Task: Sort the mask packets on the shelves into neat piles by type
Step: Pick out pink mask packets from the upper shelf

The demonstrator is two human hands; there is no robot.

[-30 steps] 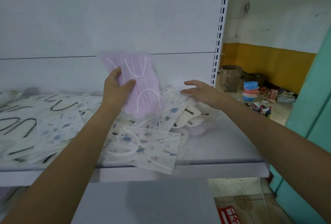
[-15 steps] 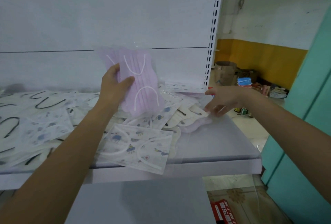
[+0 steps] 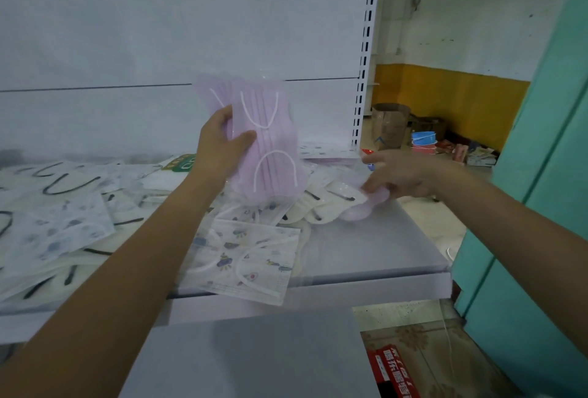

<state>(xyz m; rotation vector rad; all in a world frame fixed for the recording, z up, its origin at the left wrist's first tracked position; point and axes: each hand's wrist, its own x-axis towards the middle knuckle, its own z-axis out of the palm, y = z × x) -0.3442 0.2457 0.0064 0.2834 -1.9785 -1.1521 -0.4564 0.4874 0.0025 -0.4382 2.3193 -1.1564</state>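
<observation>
Pale metal shelving with a slotted upright, a yellow-banded wall and a teal panel [image 3: 541,175] off to the right. On the shelf [image 3: 381,257], a loose heap of mask packets: white masks with black loops [image 3: 63,184] at the left, a cartoon-printed packet [image 3: 245,257] overhanging the front edge, white cupped masks [image 3: 321,203] toward the right. Left hand [image 3: 219,149] raised above the heap, gripping lilac packets [image 3: 267,149] upright, thumb across the front, white ear loops facing the camera. Right hand [image 3: 404,175] low at the heap's right end, thumb and fingers spread over a second lilac packet [image 3: 366,206] lying on the shelf. Too blurred there; cannot tell whether pinching the wrapper or only touching it. Beyond the shelf end, on the floor, a cardboard box [image 3: 389,125] and stacked blue buckets [image 3: 423,140].
</observation>
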